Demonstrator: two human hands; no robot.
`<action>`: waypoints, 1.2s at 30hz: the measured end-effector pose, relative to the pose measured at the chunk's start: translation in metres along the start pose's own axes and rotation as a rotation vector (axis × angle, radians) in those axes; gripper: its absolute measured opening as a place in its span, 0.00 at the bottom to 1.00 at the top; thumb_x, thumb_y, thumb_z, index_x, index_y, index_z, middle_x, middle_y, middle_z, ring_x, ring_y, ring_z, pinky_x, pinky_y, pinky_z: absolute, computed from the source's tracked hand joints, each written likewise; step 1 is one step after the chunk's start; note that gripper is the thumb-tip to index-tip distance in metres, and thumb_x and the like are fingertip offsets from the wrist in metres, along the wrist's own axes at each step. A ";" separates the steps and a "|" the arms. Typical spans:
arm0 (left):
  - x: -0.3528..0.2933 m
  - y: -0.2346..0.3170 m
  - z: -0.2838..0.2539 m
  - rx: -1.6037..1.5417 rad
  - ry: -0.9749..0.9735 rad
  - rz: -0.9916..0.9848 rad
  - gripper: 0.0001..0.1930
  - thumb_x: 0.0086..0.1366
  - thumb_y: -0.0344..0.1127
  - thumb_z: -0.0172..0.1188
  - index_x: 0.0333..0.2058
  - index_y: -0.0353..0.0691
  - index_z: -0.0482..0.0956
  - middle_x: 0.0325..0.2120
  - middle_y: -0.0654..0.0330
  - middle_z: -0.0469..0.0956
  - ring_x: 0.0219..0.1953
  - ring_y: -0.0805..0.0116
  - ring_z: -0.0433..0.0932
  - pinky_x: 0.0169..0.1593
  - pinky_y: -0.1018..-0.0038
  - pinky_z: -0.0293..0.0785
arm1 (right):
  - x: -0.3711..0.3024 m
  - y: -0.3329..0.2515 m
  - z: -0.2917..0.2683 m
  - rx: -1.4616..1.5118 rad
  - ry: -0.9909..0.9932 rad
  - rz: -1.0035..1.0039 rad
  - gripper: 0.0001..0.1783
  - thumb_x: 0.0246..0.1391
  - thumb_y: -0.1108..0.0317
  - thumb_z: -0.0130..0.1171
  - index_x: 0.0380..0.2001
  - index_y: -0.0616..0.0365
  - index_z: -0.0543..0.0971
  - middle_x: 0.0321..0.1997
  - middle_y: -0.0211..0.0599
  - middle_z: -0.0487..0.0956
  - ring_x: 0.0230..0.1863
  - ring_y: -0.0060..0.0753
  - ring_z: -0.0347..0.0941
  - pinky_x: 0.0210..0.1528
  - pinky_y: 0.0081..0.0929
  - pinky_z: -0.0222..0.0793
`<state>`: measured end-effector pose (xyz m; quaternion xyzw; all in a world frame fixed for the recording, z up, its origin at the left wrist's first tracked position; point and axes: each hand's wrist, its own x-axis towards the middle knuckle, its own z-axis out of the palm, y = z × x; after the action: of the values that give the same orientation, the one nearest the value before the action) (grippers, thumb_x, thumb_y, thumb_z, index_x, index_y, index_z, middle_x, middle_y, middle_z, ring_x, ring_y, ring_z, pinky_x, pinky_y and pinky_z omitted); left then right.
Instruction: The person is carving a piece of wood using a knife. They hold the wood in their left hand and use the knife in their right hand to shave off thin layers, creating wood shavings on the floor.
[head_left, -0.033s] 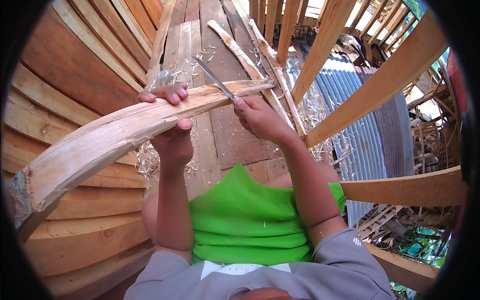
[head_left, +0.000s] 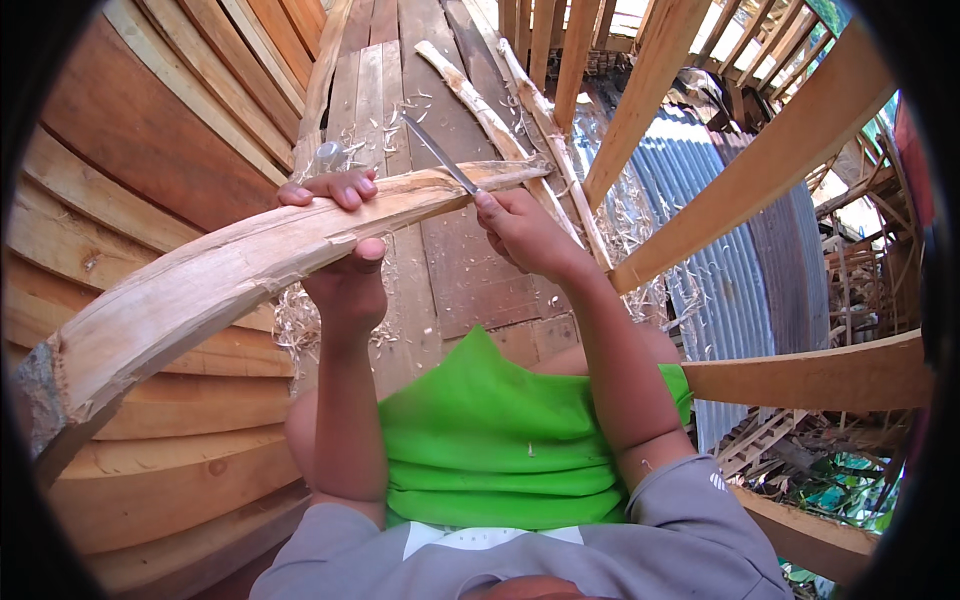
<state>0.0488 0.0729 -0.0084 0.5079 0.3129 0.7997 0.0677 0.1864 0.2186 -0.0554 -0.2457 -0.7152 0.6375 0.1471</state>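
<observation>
A long piece of pale, peeled wood (head_left: 215, 258) slants from the lower left up to the middle, thick at its near end and narrowing toward the far one. My left hand (head_left: 347, 290) is closed around it, with fingers over the far edge and the thumb on the near edge. In my right hand (head_left: 527, 236) is a knife, its handle hidden by the fist. The knife's thin blade (head_left: 440, 153) points up and left, crossing the narrow part of the wood. Whether the edge is cutting in cannot be made out.
Two peeled sticks (head_left: 478, 103) lie on the plank floor (head_left: 455, 265) beyond my hands. Curled shavings (head_left: 300, 325) are scattered around. A board wall (head_left: 130, 130) rises at left; wooden slats (head_left: 750, 170) stand at right, with corrugated metal sheets (head_left: 715, 250) behind them.
My right hand and the knife have shifted slightly to the right along the wood. The left hand and the wood stay in place.
</observation>
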 end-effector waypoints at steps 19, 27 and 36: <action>-0.008 -0.006 0.008 0.136 0.048 0.098 0.32 0.61 0.38 0.67 0.55 0.44 0.55 0.43 0.59 0.65 0.50 0.63 0.67 0.64 0.55 0.61 | 0.016 0.055 0.009 -0.395 0.574 -0.095 0.26 0.66 0.56 0.43 0.22 0.68 0.72 0.20 0.55 0.74 0.23 0.55 0.71 0.29 0.46 0.62; -0.006 -0.006 0.010 0.170 0.050 0.109 0.31 0.61 0.45 0.67 0.56 0.47 0.57 0.42 0.62 0.66 0.50 0.65 0.68 0.63 0.57 0.63 | 0.022 0.057 -0.006 -0.332 0.483 0.108 0.24 0.64 0.58 0.42 0.26 0.68 0.77 0.28 0.61 0.78 0.36 0.64 0.75 0.41 0.51 0.68; -0.007 -0.007 0.006 0.088 0.015 0.068 0.32 0.60 0.38 0.69 0.54 0.46 0.55 0.42 0.61 0.65 0.50 0.64 0.67 0.64 0.56 0.60 | 0.026 0.061 -0.010 -0.295 0.539 0.136 0.25 0.66 0.56 0.44 0.22 0.67 0.72 0.17 0.50 0.70 0.22 0.46 0.67 0.30 0.44 0.62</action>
<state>0.0557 0.0779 -0.0156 0.5147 0.3308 0.7908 0.0158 0.1800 0.2451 -0.1162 -0.4717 -0.7174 0.4470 0.2512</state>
